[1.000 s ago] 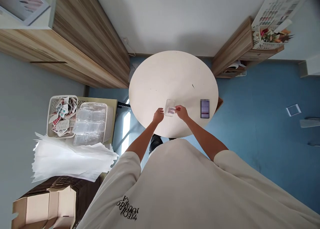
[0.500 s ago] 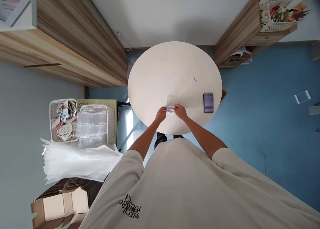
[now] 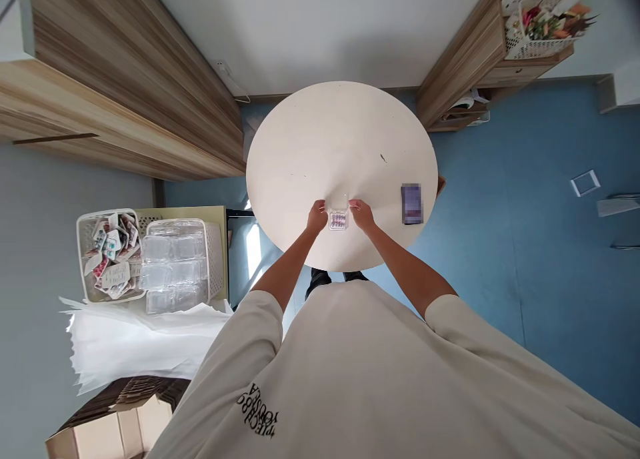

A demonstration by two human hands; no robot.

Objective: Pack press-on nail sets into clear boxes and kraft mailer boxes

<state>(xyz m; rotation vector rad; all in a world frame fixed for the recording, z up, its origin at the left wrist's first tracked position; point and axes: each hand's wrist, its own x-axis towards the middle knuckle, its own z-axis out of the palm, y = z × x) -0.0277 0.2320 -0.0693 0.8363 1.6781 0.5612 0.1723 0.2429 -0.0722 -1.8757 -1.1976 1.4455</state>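
Observation:
A small clear plastic box [image 3: 338,221] lies on the round table near its front edge, with small purple-pink pieces in rows inside. Its clear lid [image 3: 339,200] is raised at the far side and is hard to make out against the white top. My left hand [image 3: 317,216] is at the lid's left edge, fingers closed on it. On the other side, my right hand [image 3: 361,213] pinches the lid's right edge. What the pieces are is too small to tell.
A phone [image 3: 412,203] lies at the right of the round white table [image 3: 345,132]. To my left stand a basket of cards [image 3: 111,255], a basket of clear boxes [image 3: 175,262], white sheets [image 3: 150,342] and cardboard boxes [image 3: 110,432]. Wooden cabinets flank the table.
The tray of purple-pink pieces that was between my fingers now rests in the clear box on the table. Both hands have moved slightly away from me to the lid.

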